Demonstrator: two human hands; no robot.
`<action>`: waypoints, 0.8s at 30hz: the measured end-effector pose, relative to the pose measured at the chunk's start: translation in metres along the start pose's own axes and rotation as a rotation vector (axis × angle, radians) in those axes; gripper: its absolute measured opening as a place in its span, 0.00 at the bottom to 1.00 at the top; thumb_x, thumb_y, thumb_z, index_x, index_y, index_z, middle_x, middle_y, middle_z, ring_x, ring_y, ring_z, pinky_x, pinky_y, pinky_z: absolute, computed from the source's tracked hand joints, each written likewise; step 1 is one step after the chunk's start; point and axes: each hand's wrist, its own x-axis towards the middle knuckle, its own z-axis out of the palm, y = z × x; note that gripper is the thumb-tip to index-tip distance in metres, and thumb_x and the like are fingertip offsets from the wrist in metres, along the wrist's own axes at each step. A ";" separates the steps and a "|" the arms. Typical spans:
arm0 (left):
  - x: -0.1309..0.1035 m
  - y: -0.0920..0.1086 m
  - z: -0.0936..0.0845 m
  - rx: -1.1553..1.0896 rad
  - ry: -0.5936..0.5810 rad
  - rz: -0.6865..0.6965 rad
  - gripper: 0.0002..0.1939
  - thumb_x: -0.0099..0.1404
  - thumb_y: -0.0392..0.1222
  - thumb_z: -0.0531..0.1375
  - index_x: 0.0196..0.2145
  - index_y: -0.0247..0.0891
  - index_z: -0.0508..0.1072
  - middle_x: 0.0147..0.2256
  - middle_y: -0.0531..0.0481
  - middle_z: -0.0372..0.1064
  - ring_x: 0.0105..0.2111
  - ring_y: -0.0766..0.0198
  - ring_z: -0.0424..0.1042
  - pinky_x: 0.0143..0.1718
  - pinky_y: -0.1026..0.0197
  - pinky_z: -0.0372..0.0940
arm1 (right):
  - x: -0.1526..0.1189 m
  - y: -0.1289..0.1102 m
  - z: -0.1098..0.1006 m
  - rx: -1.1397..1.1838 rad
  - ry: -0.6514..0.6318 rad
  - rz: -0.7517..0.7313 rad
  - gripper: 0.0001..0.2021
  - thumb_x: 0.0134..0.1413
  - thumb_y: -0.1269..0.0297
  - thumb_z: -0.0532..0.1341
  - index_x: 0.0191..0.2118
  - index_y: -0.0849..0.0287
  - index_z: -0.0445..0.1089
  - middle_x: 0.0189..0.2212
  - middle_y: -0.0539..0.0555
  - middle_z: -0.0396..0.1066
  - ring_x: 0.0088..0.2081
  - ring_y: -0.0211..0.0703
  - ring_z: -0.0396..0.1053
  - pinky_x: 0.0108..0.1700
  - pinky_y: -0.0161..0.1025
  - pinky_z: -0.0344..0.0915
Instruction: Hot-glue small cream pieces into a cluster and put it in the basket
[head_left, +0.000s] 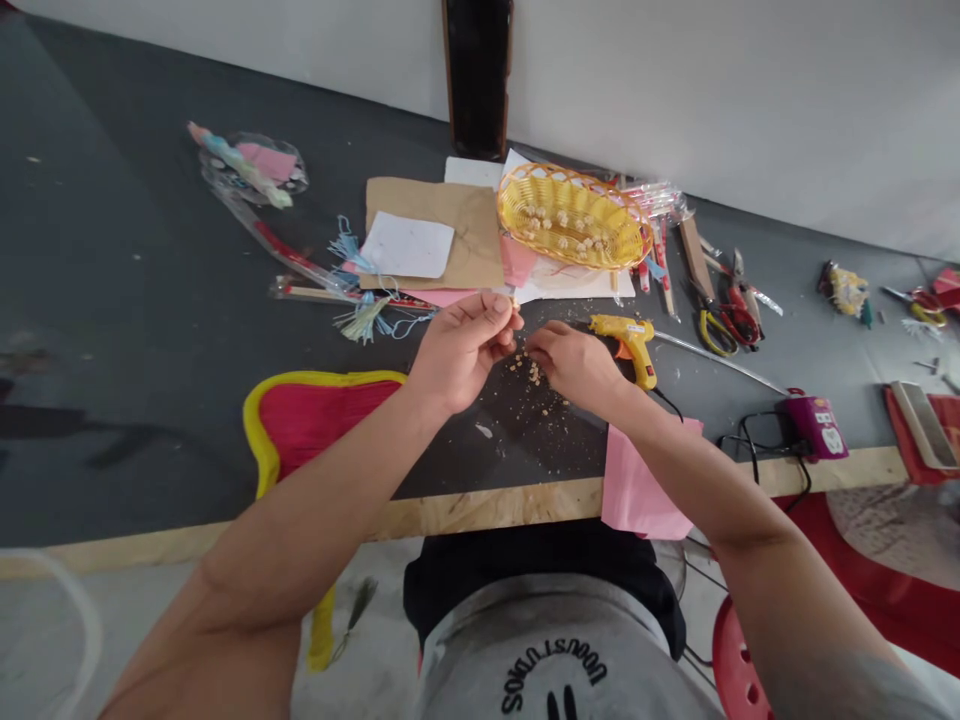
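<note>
Fingers point(501, 308) of the left hand point(457, 350) pinched together on a small pale bit, too tiny to identify, raised just above the tabletop point(150, 330). Right hand point(574, 362) lower, fingers curled down among the crumbs point(525, 368) scattered on the dark surface; grip not discernible. Glue gun point(628, 342) just beside the right hand. Basket point(571, 217) with pale beads beyond both hands, on brown paper point(469, 215). Pink sheet point(641, 480) under the right forearm, overhanging the edge. Red cushion point(311, 415) beneath the left forearm.
</note>
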 end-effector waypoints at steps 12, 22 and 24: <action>0.000 0.000 0.000 0.028 -0.007 -0.016 0.13 0.55 0.43 0.74 0.25 0.36 0.74 0.25 0.54 0.69 0.23 0.72 0.62 0.28 0.67 0.63 | -0.007 0.011 0.005 0.025 -0.021 -0.084 0.11 0.64 0.73 0.57 0.42 0.57 0.77 0.44 0.56 0.76 0.38 0.42 0.74 0.37 0.36 0.64; -0.009 -0.007 0.004 0.087 -0.105 -0.162 0.17 0.49 0.47 0.77 0.27 0.35 0.78 0.26 0.53 0.73 0.24 0.72 0.66 0.29 0.68 0.66 | -0.041 0.003 -0.012 0.599 0.598 -0.091 0.04 0.63 0.68 0.62 0.36 0.55 0.74 0.34 0.51 0.76 0.36 0.40 0.73 0.40 0.38 0.71; -0.010 -0.010 0.004 0.112 -0.118 -0.191 0.17 0.49 0.48 0.77 0.28 0.35 0.79 0.26 0.52 0.73 0.25 0.71 0.67 0.30 0.67 0.66 | -0.045 0.000 -0.008 0.676 0.667 -0.097 0.04 0.63 0.66 0.63 0.36 0.54 0.74 0.34 0.51 0.76 0.37 0.41 0.73 0.40 0.40 0.71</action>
